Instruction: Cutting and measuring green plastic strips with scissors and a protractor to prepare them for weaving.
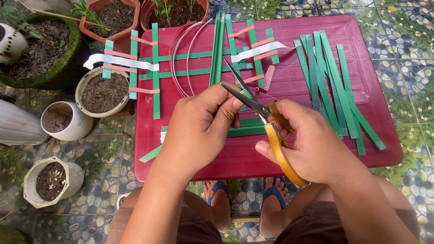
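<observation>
Right hand wrapped round yellow-handled scissors, blades parted; left hand pinching a green strip between them, above the red worktop.

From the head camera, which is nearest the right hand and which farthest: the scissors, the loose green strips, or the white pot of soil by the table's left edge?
1. Scissors: held in the right hand.
2. Loose green strips: on the red table, just right of that hand.
3. White pot of soil: beyond the table's left edge, farthest.

The table has bare red room near the front, between the hands. Green strips fill the right side. Pots crowd the left edge.
</observation>
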